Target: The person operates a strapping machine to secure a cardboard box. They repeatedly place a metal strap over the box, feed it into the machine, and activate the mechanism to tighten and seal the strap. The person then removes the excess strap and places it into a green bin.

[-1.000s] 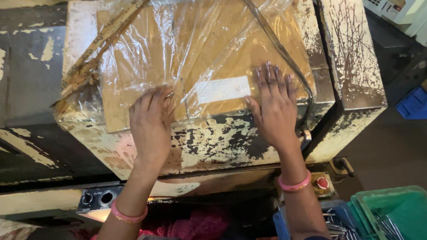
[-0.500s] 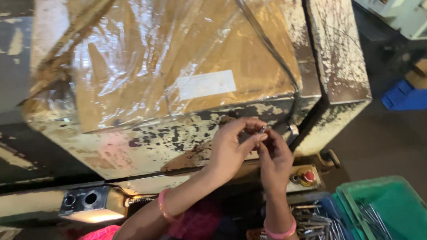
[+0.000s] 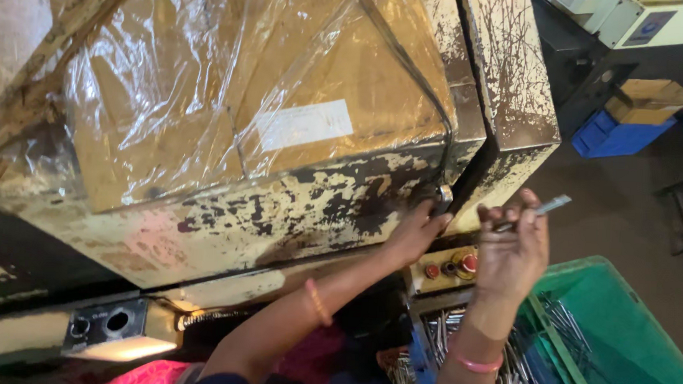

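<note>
Reaching up under the worn cream machine housing (image 3: 295, 205), the left hand (image 3: 415, 232) curls its fingers around a small metal handle (image 3: 443, 196) at the housing's lower right corner. Just beside it, the right hand (image 3: 512, 249) is raised, fingertips pinching a thin metal pin (image 3: 544, 206) that juts up to the right, above a green crate (image 3: 620, 319) of similar metal pins. Red push buttons (image 3: 461, 265) sit between the hands.

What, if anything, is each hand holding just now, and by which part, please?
The right hand holds a thin metal rod by its lower end, in its fingertips. The left hand grips a handle on the machine's front.
</note>
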### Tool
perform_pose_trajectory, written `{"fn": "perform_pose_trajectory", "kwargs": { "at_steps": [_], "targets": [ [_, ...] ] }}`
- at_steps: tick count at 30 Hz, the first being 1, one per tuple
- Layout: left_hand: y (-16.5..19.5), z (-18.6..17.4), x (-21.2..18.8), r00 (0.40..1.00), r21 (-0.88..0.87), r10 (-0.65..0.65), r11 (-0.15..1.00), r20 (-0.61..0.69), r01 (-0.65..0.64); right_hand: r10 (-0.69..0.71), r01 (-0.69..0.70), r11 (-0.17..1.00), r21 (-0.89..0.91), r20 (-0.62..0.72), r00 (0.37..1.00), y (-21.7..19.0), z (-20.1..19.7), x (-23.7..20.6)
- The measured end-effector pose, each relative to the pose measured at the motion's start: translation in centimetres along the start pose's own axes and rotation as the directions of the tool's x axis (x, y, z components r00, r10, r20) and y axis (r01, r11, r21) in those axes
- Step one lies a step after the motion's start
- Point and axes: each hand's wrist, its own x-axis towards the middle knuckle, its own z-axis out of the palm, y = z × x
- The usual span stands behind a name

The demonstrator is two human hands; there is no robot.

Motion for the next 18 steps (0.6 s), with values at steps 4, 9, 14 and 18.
{"fn": "perform_pose_trajectory", "kwargs": {
  "at_steps": [4,9,14,18],
  "targets": [
    [-4.0,1.4,2.3,0.981,-0.335,0.130,0.939,0.142,-0.076,0.026,-0.043,0.972,-0.231,-0.078,0.997,-1.9,-0.5,-0.5],
    [-2.6,2.4,2.0,0.991,-0.415,0.082,0.909,0.104,-0.032,0.176,-0.183,0.930,-0.318,-0.052,0.983,-2.6,-0.7,-0.3],
    [-0.2,0.8,0.5,0.998,-0.257,-0.056,0.965,0.005,0.056,0.325,-0.316,0.899,-0.303,-0.024,0.946,-2.5,-2.6,0.1],
    [0.1,-3.4,-2.5,0.995,-0.455,-0.069,0.890,-0.070,0.029,0.331,-0.319,0.874,-0.366,-0.033,0.943,-0.8,-3.6,-0.1]
  ]
}}
